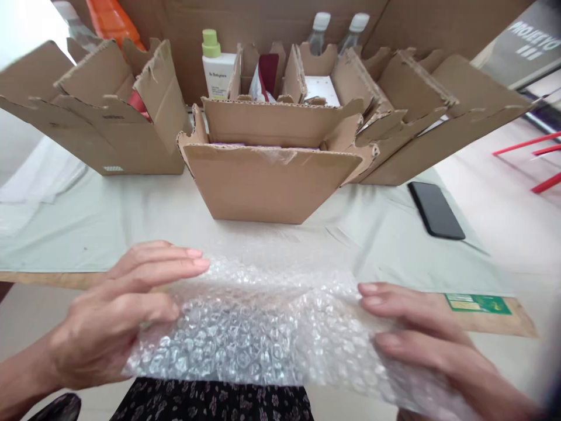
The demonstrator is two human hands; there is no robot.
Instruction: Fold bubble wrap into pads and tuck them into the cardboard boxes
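A sheet of clear bubble wrap point(245, 333) stretches between my two hands at the near edge of the table, its lower part hanging over my patterned skirt. My left hand point(127, 304) grips its left end, with the fingers along the top edge and the thumb below them. At the other end, my right hand point(433, 345) holds the wrap between fingers and thumb, and some of the plastic trails under that hand. Just beyond the wrap stands a cardboard box point(267, 184); only a sliver of purple shows inside it.
More cardboard boxes point(140, 134) line the back, holding a white bottle with a green cap point(218, 70), an orange bottle point(111, 23) and clear bottles with white caps point(321, 26). A black phone point(436, 210) lies at right on the pale green cloth point(381, 245). Red bars point(526, 146) show far right.
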